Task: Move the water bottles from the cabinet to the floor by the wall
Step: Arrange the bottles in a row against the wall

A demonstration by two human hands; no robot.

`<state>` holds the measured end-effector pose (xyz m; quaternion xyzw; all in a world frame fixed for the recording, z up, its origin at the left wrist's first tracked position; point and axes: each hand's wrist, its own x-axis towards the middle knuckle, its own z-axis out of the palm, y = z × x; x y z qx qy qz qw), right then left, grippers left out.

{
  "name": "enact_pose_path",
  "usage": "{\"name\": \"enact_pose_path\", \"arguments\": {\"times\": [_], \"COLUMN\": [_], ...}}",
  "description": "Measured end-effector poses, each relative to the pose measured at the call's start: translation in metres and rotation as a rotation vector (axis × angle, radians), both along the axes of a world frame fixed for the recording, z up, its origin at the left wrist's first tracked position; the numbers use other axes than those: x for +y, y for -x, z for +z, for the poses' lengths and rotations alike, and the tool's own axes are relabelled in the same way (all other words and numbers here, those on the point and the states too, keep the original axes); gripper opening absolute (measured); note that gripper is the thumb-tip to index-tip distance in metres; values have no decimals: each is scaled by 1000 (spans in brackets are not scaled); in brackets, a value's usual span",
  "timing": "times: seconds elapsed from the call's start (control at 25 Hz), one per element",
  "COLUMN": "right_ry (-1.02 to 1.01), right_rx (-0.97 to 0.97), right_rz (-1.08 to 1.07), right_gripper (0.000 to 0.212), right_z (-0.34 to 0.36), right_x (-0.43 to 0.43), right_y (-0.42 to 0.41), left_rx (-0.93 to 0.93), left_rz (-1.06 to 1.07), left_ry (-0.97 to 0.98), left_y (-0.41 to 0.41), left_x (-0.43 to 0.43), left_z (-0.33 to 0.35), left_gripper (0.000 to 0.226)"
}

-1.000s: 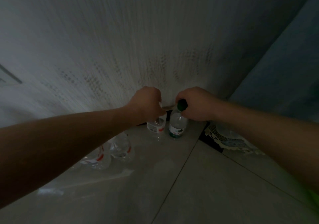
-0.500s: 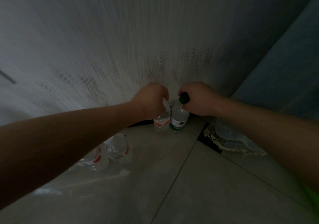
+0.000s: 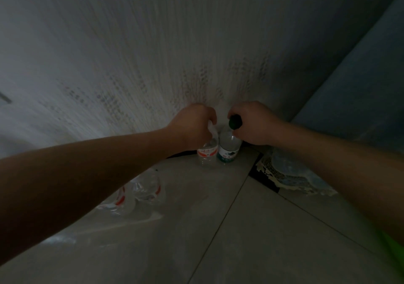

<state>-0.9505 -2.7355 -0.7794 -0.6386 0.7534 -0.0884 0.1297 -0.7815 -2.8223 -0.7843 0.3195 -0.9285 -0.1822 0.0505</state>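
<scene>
Two water bottles stand upright side by side on the tiled floor at the foot of the white wall (image 3: 196, 43). My left hand (image 3: 192, 128) grips the top of the red-labelled bottle (image 3: 207, 153). My right hand (image 3: 253, 124) holds the neck of the green-capped, green-labelled bottle (image 3: 228, 150), its dark cap showing between my fingers. Two more clear red-labelled bottles (image 3: 148, 189) stand by the wall further left, partly hidden behind my left forearm.
A crumpled patterned plastic bag (image 3: 290, 174) lies on the floor right of the bottles, beside a blue-grey panel (image 3: 360, 86). Pale floor tiles (image 3: 175, 229) stretch toward me. A bright green edge (image 3: 391, 246) shows at the lower right.
Both hands moved the two bottles back toward the wall. The bottles now stand close together at its foot, with both hands still gripping their tops.
</scene>
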Motion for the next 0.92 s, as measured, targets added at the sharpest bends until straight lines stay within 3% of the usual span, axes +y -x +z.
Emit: {"name": "enact_pose_path", "arguments": {"times": [0.52, 0.92], "right_ry": [-2, 5], "right_rx": [-6, 6], "right_rz": [-18, -38], "right_gripper": [54, 52], "right_z": [-3, -5], "right_x": [1, 3], "right_y": [3, 7], "left_rx": [17, 19], "left_rz": [-62, -57], "left_ry": [31, 19], "left_y": [6, 9], "left_x": [2, 2], "left_z": [-7, -8], "left_gripper": [43, 43]}}
